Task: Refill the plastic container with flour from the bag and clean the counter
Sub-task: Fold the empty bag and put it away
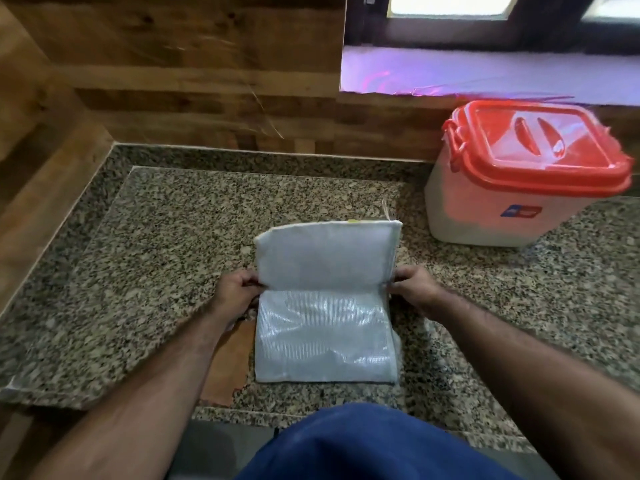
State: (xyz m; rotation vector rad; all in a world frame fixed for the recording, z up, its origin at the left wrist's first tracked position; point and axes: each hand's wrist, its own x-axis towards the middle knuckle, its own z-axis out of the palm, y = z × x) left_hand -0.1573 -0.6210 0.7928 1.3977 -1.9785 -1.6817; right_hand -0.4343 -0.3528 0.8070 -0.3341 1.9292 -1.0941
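A speckled granite worktop (145, 244) runs into a corner of wood-panelled wall (166, 81). Near its front edge a brown cloth (230, 362) lies flat, partly tucked under the left side of a white woven bag (325, 306). The bag is empty-looking and flat, its lower half lying on the worktop and its upper half folded upward along a crease. The left hand (237, 291) pinches the bag's left edge at that crease, fingers curled in, forearm stretched forward from the lower left. The right hand (414, 287) grips the right edge at the same height, its fingers curled round the fabric, forearm coming in from the lower right. Farther right and toward the wall, well apart from both hands, stands a white plastic container (498, 209) with its red lid (540, 147) closed; what it holds cannot be seen. Behind it runs a window sill (485, 72).
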